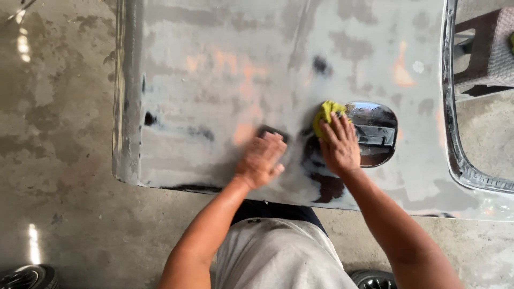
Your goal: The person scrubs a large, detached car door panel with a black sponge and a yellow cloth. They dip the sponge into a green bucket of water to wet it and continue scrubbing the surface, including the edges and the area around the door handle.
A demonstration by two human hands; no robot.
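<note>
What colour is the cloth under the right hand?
Yellow-green cloth, pressed by the right hand; head view.

Stained grey concrete floor (59,160) with bright patches of reflected light at left. A dark plastic stool (484,53) stands at upper right. Parts of two black tyres, one at lower left (27,277) and one at bottom centre (375,279).

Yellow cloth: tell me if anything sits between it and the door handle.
Nothing visible does. The yellow cloth, pressed under the right hand, already lies against the left edge of the handle recess on the sanded car door.
</note>
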